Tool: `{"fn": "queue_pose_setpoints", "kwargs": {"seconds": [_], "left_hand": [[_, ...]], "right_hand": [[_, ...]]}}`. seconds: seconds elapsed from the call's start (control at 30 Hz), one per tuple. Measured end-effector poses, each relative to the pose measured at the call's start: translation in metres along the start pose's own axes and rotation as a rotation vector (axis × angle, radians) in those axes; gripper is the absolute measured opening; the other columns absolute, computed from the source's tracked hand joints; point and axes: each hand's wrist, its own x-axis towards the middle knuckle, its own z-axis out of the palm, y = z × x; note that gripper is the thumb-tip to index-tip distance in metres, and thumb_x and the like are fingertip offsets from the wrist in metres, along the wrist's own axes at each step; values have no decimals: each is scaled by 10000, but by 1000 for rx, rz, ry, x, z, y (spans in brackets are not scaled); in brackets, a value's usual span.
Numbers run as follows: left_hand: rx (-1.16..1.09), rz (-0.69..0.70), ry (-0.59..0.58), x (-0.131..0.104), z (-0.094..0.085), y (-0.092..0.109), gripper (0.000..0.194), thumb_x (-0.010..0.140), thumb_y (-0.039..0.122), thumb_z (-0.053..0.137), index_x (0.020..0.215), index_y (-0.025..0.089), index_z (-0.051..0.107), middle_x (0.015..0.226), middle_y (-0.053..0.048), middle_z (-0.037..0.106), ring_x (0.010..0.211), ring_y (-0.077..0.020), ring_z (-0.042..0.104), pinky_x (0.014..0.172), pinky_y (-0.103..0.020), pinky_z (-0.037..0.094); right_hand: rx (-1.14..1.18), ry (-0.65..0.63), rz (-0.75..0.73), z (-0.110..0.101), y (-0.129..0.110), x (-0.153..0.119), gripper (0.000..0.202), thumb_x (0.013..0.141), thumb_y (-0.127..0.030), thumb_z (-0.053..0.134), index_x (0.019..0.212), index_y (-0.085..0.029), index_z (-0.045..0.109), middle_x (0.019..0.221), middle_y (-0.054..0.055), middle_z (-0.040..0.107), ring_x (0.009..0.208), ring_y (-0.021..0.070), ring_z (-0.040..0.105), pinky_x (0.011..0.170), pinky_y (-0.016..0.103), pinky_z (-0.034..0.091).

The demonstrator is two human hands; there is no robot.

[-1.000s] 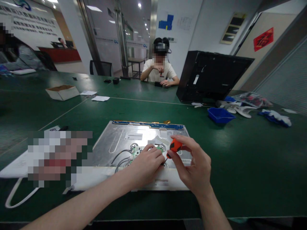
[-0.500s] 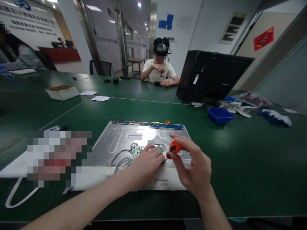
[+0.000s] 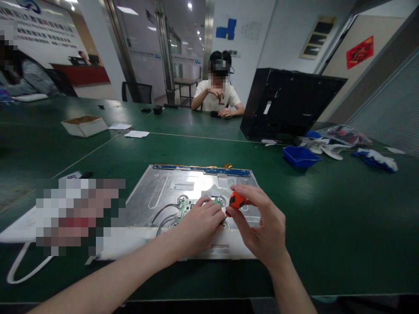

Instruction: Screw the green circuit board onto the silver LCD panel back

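Note:
A flat metal-backed display panel (image 3: 157, 187) lies on the table before me, with a blue circuit strip (image 3: 183, 168) along its far edge. A green circuit board (image 3: 185, 205) with dark cables sits near its middle, partly covered by my left hand (image 3: 207, 220). The fingers of that hand are curled over the board, around the low end of a screwdriver; what they pinch is hidden. My right hand (image 3: 258, 222) grips the orange and black handle of the screwdriver (image 3: 237, 199) between thumb and fingers. The screwdriver leans, its shaft pointing down toward the left fingertips, with the tip hidden.
Left of the panel lies a white bag (image 3: 19, 226), partly pixelated. Farther back are an open box (image 3: 84, 126) and papers (image 3: 136, 134). A black monitor (image 3: 294, 102), blue tray (image 3: 301, 157) and gloves (image 3: 376, 160) stand to the right. Across the table sits a person (image 3: 218, 93).
My right hand and the screwdriver handle have shifted slightly left and down, and the handle has turned a little. My left hand stays in place over the board.

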Motion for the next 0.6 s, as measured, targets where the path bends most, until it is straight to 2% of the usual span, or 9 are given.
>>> {"fn": "queue_pose_setpoints", "kwargs": {"seconds": [0.3,0.6], "left_hand": [[32,26,20,0,4,-3,141,934,150,477,955,159,617,996,-91,672,983,-257,612,997,-468,396],[17,13,15,0,0,-1,155,945,158,488,1025,148,620,1050,-100,677,1049,-266,604,1009,-481,389]], "right_hand": [[-22,-55,-2,0,0,2,514,870,-78,570,1341,-252,464,1145,74,669,1015,200,652,765,345,594],[-48,-11,11,1,0,3,465,869,-103,608,1294,-261,504,1059,52,655,894,175,640,695,310,580]]}}
